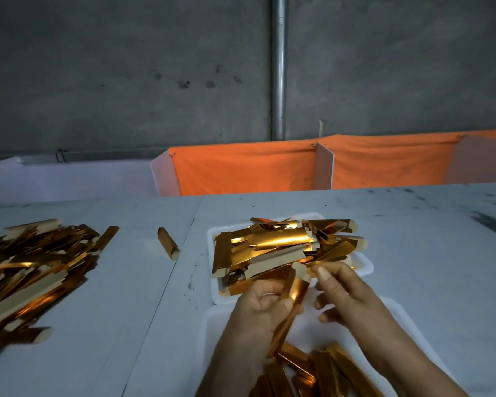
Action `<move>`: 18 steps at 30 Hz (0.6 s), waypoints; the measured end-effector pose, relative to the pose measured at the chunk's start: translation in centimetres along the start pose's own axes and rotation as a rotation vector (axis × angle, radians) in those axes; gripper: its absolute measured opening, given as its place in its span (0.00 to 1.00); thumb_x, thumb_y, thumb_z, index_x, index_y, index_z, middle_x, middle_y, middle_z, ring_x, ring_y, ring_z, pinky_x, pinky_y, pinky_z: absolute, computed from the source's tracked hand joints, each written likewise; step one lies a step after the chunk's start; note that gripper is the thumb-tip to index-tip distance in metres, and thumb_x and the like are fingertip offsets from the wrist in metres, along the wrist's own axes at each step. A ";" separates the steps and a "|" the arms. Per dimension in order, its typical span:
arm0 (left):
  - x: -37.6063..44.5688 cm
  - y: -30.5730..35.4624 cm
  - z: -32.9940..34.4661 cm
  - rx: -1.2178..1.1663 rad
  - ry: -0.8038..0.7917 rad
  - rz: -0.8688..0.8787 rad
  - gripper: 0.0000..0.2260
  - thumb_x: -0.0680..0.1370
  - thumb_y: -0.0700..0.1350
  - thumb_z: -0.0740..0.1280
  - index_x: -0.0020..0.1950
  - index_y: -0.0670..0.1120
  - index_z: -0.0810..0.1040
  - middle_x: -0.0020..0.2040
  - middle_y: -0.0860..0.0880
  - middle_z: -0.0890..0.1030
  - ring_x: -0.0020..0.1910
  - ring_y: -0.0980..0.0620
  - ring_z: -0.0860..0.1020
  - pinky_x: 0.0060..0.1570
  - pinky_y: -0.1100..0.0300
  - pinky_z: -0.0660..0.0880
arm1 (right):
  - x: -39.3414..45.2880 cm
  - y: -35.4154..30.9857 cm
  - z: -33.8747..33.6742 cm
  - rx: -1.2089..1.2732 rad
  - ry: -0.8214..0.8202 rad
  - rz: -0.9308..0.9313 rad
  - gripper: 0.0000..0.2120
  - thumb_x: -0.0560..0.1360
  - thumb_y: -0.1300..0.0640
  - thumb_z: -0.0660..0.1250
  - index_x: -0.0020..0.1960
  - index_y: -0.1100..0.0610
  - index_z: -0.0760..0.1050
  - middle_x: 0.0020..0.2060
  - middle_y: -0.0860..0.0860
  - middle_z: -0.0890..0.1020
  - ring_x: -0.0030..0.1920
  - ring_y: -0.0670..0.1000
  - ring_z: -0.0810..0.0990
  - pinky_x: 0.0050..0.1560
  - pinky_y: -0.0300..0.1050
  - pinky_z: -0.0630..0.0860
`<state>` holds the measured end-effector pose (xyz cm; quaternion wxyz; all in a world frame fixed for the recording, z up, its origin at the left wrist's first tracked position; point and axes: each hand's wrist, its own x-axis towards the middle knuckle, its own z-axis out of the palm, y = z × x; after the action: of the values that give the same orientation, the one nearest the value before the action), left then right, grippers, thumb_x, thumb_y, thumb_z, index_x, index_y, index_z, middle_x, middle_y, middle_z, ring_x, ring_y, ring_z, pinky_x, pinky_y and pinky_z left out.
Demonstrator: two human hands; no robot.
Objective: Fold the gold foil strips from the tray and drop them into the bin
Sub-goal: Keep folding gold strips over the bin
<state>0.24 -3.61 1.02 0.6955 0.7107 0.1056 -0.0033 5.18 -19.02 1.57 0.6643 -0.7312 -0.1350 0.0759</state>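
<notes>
**Folding a strip over the bin**

Nearest, lying in the white bin [407,325]: folded strips [321,368] piling at the bottom edge of view. Just above, left hand [258,302] curling round a gold strip [294,293], holding it upright and tilted, its pale end poking out on top. Right hand [344,290] hovering just beside, fingers loosely bent, thumb reaching toward the strip's top end, gripping nothing that can be made out.

Beyond the hands, sitting on the counter [413,224]: white tray [365,266] heaped with unfolded strips [278,247]. Further left, lying alone, a single folded piece [168,243]; at the far left, a big loose pile [35,270]. Behind, orange cloth [241,170] hanging before a grey wall.

Judging the strip: light, thin, shiny card, probably slick and creasing easily. Best pinching near the ends, pressing along the score lines, avoiding crushing the middle.
</notes>
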 end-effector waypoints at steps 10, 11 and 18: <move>-0.7 0.4 1.2 0.257 -0.121 0.245 0.11 0.78 0.47 0.66 0.55 0.64 0.75 0.50 0.58 0.82 0.50 0.59 0.80 0.55 0.59 0.77 | 0.4 -0.3 -1.5 0.305 -0.168 0.204 0.08 0.78 0.59 0.63 0.45 0.61 0.79 0.28 0.56 0.76 0.27 0.48 0.74 0.27 0.37 0.75; -0.7 0.3 1.2 0.261 -0.114 0.279 0.13 0.76 0.48 0.68 0.55 0.65 0.74 0.53 0.59 0.80 0.54 0.59 0.79 0.57 0.59 0.76 | 0.4 -0.3 -1.6 0.334 -0.173 0.224 0.07 0.77 0.60 0.63 0.46 0.62 0.78 0.28 0.57 0.76 0.27 0.48 0.75 0.27 0.38 0.75; -0.4 0.5 1.4 0.498 -0.053 0.388 0.18 0.74 0.54 0.70 0.57 0.71 0.66 0.52 0.71 0.69 0.55 0.69 0.68 0.48 0.74 0.68 | 0.4 -0.8 -1.9 0.346 -0.110 0.189 0.06 0.78 0.67 0.61 0.53 0.61 0.74 0.29 0.60 0.76 0.26 0.52 0.78 0.26 0.40 0.78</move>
<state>0.10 -5.05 1.54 0.4905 0.8656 -0.0539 0.0852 6.07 -20.68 2.56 0.7616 -0.6103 -0.0868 0.2000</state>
